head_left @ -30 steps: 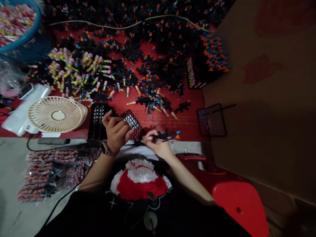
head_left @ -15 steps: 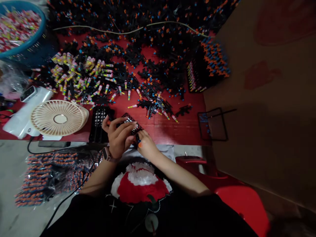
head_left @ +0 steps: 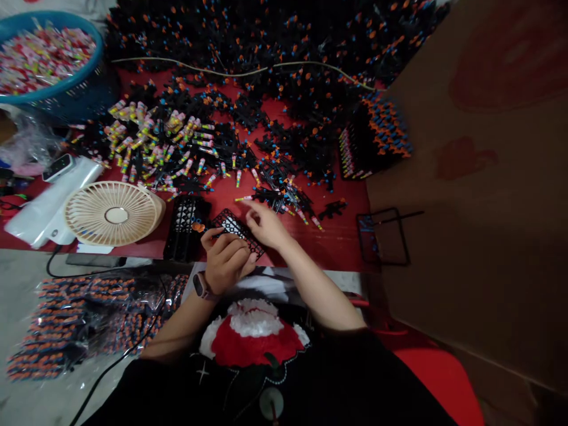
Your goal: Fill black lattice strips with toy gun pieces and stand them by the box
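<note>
My left hand [head_left: 228, 257], with a watch on its wrist, is curled over a black tray with a grid of holes [head_left: 231, 222] near the table's front edge. The orange and blue end of a black toy gun [head_left: 198, 226] pokes out beside its fingers; the rest of the gun is mostly hidden. My right hand [head_left: 267, 226] reaches past the tray's right side. Its index finger is stretched to a toy gun's pink and yellow tube [head_left: 243, 199], and the other fingers are loosely bent. A second black rack [head_left: 183, 222] stands left of the tray.
Black toy guns [head_left: 306, 142] lie heaped across the red table [head_left: 310, 242]. A cream fan [head_left: 115, 214] sits at left, below a blue basket [head_left: 84, 89] of wrapped tubes. At right are a filled rack [head_left: 386, 130], a wire frame [head_left: 384, 236] and a cardboard wall [head_left: 470, 236].
My right hand has left the tray and moved up to the loose toy guns. My left hand has shifted slightly right and down, and the orange gun end now shows on its left.
</note>
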`<action>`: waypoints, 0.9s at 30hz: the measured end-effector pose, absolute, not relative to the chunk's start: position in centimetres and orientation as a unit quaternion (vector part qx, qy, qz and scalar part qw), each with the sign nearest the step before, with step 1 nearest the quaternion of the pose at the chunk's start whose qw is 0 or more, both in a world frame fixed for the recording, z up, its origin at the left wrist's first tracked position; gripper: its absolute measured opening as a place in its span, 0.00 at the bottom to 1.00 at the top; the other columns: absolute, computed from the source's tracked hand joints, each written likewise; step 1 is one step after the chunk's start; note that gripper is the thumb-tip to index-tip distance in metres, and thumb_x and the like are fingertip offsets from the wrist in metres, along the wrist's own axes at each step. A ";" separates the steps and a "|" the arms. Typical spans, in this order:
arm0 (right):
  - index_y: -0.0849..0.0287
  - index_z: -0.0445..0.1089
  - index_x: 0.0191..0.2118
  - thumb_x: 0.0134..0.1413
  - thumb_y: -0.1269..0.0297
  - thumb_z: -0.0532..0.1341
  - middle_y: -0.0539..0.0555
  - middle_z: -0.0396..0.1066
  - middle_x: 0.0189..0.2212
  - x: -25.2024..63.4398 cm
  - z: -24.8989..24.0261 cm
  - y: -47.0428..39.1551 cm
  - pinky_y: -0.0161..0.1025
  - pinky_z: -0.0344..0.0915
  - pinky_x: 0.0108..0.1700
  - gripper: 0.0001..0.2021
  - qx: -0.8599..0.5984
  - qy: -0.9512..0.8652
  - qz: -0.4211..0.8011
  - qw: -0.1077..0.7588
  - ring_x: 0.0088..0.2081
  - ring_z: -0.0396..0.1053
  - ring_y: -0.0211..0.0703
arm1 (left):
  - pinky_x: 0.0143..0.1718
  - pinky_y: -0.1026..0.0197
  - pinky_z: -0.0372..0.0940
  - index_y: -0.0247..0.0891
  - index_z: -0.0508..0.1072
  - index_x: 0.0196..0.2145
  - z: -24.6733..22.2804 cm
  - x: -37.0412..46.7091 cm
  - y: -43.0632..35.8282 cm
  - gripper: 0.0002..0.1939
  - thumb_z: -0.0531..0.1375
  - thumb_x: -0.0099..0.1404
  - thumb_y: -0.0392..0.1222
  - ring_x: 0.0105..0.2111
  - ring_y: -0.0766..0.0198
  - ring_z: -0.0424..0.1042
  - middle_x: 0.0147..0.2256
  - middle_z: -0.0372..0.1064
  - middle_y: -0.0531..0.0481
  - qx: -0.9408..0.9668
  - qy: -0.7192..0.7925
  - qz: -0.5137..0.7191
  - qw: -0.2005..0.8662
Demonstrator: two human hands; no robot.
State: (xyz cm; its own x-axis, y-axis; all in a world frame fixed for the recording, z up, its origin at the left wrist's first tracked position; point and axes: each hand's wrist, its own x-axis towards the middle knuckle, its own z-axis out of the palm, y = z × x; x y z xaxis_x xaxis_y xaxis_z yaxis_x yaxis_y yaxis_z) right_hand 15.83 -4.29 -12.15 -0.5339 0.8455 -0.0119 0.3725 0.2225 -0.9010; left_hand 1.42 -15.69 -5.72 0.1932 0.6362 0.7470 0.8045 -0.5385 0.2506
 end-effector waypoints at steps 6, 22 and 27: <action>0.59 0.75 0.54 0.76 0.58 0.60 0.70 0.77 0.51 13.0 -12.4 -3.3 0.54 0.73 0.58 0.12 -0.576 -0.733 0.328 0.154 0.51 0.79 0.62 | 0.51 0.45 0.61 0.44 0.63 0.31 -5.7 1.7 -15.1 0.14 0.59 0.77 0.38 0.30 0.62 0.74 0.24 0.74 0.62 -0.754 -0.476 -0.433 0.129; 0.56 0.80 0.48 0.69 0.49 0.66 0.59 0.84 0.39 19.6 -15.8 -15.0 0.49 0.80 0.46 0.15 -0.431 -0.629 0.567 0.311 0.40 0.82 0.53 | 0.59 0.44 0.60 0.43 0.67 0.32 -6.7 1.2 -14.8 0.14 0.58 0.79 0.40 0.36 0.63 0.76 0.26 0.74 0.60 -0.757 -0.477 -0.424 0.143; 0.55 0.80 0.49 0.71 0.60 0.64 0.64 0.83 0.48 19.6 -16.6 -14.8 0.57 0.77 0.60 0.09 -0.408 -0.746 0.439 0.290 0.54 0.80 0.62 | 0.62 0.40 0.60 0.44 0.72 0.36 -5.8 1.3 -15.4 0.12 0.55 0.80 0.40 0.40 0.58 0.81 0.31 0.82 0.57 -0.759 -0.492 -0.417 0.090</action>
State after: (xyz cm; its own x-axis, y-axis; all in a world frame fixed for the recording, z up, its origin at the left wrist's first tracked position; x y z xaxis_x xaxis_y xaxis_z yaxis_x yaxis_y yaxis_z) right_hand 19.64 -14.76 -16.59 -0.4982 0.8638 0.0753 0.3543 0.2821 -0.8916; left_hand 1.34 -15.36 -5.80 0.1668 0.6722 0.7214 0.8217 -0.4992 0.2751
